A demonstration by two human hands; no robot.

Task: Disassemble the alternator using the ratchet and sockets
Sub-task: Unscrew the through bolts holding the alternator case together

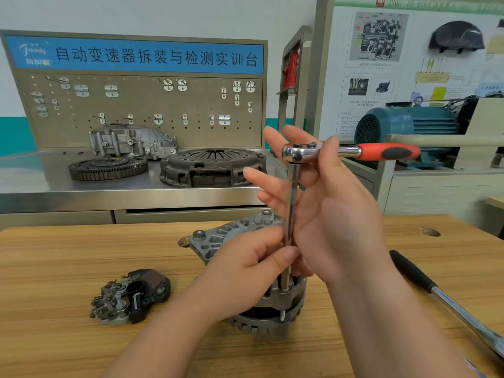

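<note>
— What could you read on the blue banner (152,57) across the top of the pegboard (141,105)?

— One line of large white characters: 自动变速器拆装与检测实训台.

— Was anything printed beside them?

— At the banner's left end sat a white logo (33,51). It was a script word in Latin letters, too blurred to spell, and I could not make out the few characters beneath it either.

— And the display board (341,50) on the right?

— Its green header strip (436,2) carried a red emblem (380,1) and a line of digits and letters, smeared beyond reading. The captions under its photographs and diagrams were too small to tell.
</note>
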